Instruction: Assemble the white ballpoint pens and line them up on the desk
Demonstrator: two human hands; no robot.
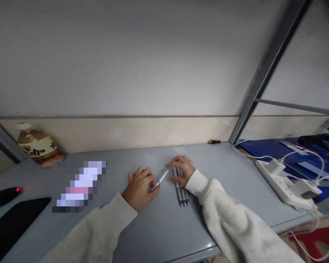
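Observation:
A white pen [162, 178] points up and to the right from between the thumb and fingers of my left hand [142, 187], which is closed on it above the grey desk. Just beyond the pen's far end is my right hand [181, 171], thumb and index finger apart, with a gap between them. Beneath that hand lie three pens [182, 193] side by side, with silver tips towards me. The right palm and fingers hide their far ends. Whether my right fingers touch those pens I cannot tell.
A drink bottle [35, 144] stands back left, near a blurred-out phone [80, 188]. A black mouse [2, 197] and black pad [19, 223] lie at the left. A yellow-black screwdriver [214, 141] lies by the wall. At right is a white power strip [283, 186] with cables.

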